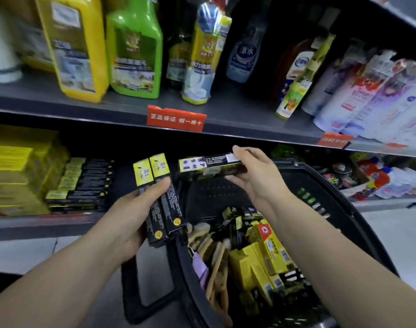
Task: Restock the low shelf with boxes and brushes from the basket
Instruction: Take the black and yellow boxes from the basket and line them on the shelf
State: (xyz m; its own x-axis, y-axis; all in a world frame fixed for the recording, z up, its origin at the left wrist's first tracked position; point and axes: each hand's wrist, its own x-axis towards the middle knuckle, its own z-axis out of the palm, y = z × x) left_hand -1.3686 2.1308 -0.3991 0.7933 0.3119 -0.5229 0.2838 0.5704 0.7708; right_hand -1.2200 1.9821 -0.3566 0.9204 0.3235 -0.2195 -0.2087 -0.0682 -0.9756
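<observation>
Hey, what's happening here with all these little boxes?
A person is restocking a store shelf. Their left hand grips two slim black-and-yellow boxes, and their right hand holds a third box level above the black basket. The basket has more yellow boxes and wooden brushes in it. On the low shelf to the left, matching black boxes already lie stacked.

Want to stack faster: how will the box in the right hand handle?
Probably stiff: the box juts straight, held by one end in the right hand. Likely light, since a pinch carries it. Flat sides suggest it slides, not rolls.
</observation>
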